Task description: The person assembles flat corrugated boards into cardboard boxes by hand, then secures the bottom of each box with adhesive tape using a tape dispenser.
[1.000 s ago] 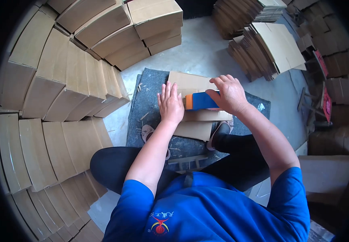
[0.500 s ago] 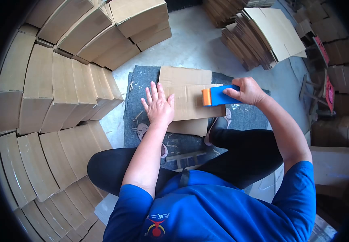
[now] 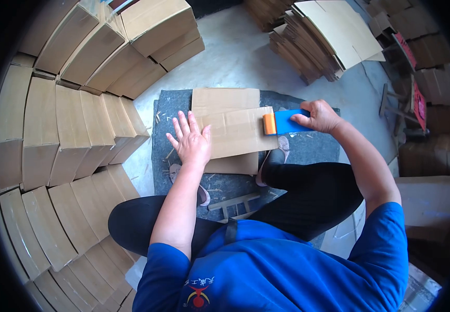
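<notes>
A folded cardboard box (image 3: pixel 240 125) lies flat in front of me, on top of another piece of cardboard (image 3: pixel 230 96). My left hand (image 3: pixel 192 145) rests on its left side with the fingers spread. At its right edge is a blue tape dispenser (image 3: pixel 285 121) with an orange roller. My right hand (image 3: pixel 319 116) is wrapped round the dispenser's handle, the roller end touching or just over the cardboard. I cannot make out the tape itself.
Stacked cardboard boxes (image 3: pixel 71 125) rise on my left. Flattened cardboard sheets (image 3: pixel 334 31) are piled at the back right. Under the work lies a dark mat (image 3: pixel 308 148) with scraps on it, between my feet. A small frame (image 3: pixel 233 203) lies close to me.
The tape dispenser has moved right along the cardboard to its right edge, carried by my right hand. My left hand stays spread on the left side. The whole view has shifted slightly.
</notes>
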`<state>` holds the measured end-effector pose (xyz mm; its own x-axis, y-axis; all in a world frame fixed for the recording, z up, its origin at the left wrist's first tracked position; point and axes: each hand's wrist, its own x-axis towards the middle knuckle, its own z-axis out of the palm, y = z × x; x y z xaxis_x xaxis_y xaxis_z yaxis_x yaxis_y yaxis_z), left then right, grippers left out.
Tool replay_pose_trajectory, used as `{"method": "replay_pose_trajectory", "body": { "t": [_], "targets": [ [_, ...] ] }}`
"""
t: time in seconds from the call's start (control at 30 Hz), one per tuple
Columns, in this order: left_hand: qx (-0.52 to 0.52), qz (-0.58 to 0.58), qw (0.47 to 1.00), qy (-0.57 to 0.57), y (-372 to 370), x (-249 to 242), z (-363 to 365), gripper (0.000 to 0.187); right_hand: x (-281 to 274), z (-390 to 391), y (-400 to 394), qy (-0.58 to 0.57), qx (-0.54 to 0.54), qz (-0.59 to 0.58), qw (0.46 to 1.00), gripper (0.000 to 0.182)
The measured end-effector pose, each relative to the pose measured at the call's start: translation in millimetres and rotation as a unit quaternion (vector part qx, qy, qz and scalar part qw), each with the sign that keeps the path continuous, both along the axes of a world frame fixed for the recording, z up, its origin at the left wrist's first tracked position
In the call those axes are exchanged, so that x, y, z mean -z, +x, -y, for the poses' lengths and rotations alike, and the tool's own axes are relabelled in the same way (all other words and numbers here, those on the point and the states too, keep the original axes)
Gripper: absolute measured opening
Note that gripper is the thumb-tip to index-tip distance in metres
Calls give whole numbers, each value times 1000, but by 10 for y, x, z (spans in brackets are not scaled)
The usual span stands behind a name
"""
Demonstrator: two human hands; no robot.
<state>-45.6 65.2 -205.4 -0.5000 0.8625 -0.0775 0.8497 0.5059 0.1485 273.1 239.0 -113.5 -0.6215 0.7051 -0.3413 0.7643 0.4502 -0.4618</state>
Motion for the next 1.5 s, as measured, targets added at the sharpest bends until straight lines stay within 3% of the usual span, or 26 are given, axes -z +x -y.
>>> {"method": "replay_pose_trajectory", "body": {
  "t": [0.1, 0.13, 0.2, 0.27, 0.3, 0.4, 0.57, 1.07, 1.13, 1.37, 1.5],
  "targets": [
    [96, -63, 992, 50, 96, 93, -77, 60, 18, 4, 26, 11, -5, -3, 1000, 61],
    [144, -2, 986, 84, 187, 55, -117, 52, 22, 7, 35, 18, -15, -3, 1000, 60],
    [211, 93, 971, 61, 489, 16, -207, 61, 65, 21, 62, 16, -7, -14, 1000, 60],
    [262, 84, 961, 29, 826, -140, -207, 79, 71, 25, 84, 13, -8, -23, 1000, 58],
    [262, 54, 963, -29, 912, -240, -202, 99, 66, 32, 91, 13, -4, -21, 1000, 58],
    [263, 53, 962, -50, 879, -268, -228, 108, 23, 33, 137, 8, -7, -37, 999, 57],
    [264, 40, 963, -43, 854, -208, -245, 107, 136, -44, 422, -17, 32, 11, 999, 58],
    [190, 81, 976, -63, 1434, -409, -508, 106, 152, -81, 406, 5, 14, -16, 1000, 60],
    [186, 87, 976, -69, 1408, -420, -521, 104, 56, -80, 478, -12, 53, -30, 998, 58],
    [193, 78, 975, -74, 1421, -355, -530, 103, -94, -236, 985, 41, 58, 36, 997, 56],
    [202, 67, 974, -72, 1429, -346, -517, 103, 124, -222, 632, 106, -14, 131, 986, 51]
  ]
}}
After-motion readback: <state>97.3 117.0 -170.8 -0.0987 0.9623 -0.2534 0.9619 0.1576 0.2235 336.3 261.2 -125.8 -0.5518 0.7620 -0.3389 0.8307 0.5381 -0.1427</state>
